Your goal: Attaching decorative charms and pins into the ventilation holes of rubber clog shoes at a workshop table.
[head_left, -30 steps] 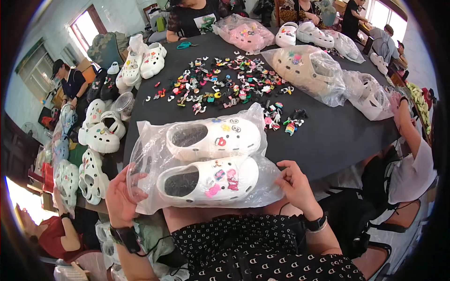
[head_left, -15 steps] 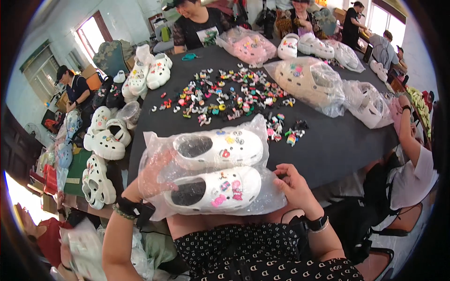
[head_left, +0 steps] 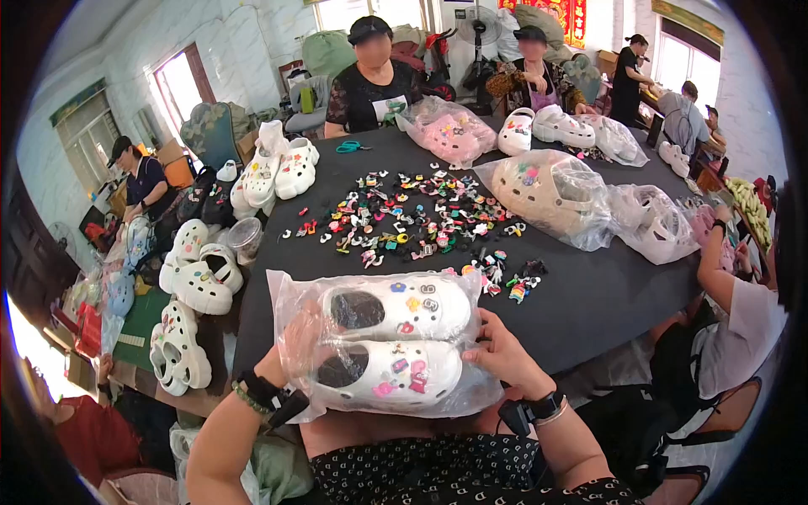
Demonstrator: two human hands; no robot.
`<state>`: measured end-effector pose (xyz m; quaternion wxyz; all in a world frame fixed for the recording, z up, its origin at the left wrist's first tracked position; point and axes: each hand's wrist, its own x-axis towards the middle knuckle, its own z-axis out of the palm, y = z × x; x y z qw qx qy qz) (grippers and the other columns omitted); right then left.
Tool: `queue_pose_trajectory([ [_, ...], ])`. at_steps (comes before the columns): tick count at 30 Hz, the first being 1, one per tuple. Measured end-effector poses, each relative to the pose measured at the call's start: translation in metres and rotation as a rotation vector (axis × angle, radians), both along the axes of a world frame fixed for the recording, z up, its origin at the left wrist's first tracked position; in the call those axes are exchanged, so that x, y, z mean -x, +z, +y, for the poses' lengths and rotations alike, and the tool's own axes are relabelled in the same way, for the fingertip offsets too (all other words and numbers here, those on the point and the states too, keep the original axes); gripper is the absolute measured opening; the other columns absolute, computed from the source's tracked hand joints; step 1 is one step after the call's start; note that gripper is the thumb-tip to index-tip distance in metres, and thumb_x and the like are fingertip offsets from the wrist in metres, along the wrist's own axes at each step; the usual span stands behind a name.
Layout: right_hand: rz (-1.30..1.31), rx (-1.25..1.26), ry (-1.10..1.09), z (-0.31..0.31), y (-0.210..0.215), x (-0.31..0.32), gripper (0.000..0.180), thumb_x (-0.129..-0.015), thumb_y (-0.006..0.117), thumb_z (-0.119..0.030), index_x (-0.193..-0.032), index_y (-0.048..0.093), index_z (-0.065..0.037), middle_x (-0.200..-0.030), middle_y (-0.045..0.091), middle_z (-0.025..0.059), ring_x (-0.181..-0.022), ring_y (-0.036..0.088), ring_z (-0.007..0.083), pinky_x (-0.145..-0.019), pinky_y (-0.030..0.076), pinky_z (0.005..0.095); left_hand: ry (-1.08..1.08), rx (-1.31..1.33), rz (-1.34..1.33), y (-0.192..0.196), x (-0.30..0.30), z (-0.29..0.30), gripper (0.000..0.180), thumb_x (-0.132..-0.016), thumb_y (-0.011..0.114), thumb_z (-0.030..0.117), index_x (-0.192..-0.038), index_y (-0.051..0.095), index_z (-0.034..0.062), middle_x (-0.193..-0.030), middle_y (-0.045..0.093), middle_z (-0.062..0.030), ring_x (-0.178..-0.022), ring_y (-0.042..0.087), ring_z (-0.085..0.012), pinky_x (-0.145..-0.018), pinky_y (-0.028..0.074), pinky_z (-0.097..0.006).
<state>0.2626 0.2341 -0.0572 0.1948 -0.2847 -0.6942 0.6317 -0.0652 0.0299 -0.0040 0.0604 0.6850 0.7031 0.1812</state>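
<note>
Bag: a clear plastic bag (head_left: 383, 345) with two white clogs inside is held at the lower centre of the frame, over the near edge of the black counter (head_left: 589, 303).
Clogs: the upper clog (head_left: 402, 308) and the lower clog (head_left: 389, 370) are laid side by side, toes to the right, both dotted with coloured charms.
Left hand: the left hand (head_left: 295, 349) is seen through the plastic at the bag's left end, fingers spread against it; whether it is inside the bag or behind it cannot be told.
Right hand: the right hand (head_left: 505, 358) is closed on the bag's right edge, just beside the lower clog's toe.
Beyond the bag: a scatter of loose charms (head_left: 412, 219) is spread at the centre of the frame, close behind the bag.
Right of frame: more bagged clogs (head_left: 547, 194) are set down, well apart from the hands.
Left of frame: bare white clogs (head_left: 198, 269) are piled along the counter's edge.
</note>
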Motion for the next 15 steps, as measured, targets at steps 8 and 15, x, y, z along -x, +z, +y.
queue_pose_trajectory([
  [8, 0.246, -0.214, -0.356, 0.013, 0.017, -0.027, 0.015, -0.085, 0.055, 0.008, -0.091, 0.062, -0.003, -0.087, 0.062, -0.0021, -0.081, 0.056, 0.0055, -0.072, 0.046, 0.0223, 0.244, -0.215, -0.153, 0.053, -0.031, -0.047, 0.027, -0.064, 0.083, 0.008, -0.090, 0.077, 0.0067, -0.098, 0.056, -0.0137, -0.092, 0.059, -0.0321, -0.083, 0.050, -0.038],
  [15, 0.711, -0.220, -0.676, 0.045, 0.050, -0.099, 0.007, -0.095, 0.059, -0.002, -0.098, 0.055, -0.006, -0.081, 0.048, -0.0063, -0.075, 0.047, 0.0036, -0.065, 0.040, 0.0195, 0.562, -0.293, -0.542, 0.060, -0.023, -0.067, 0.033, -0.063, 0.081, -0.008, -0.093, 0.076, 0.0036, -0.099, 0.050, -0.0091, -0.078, 0.060, -0.0165, -0.067, 0.053, -0.027],
])
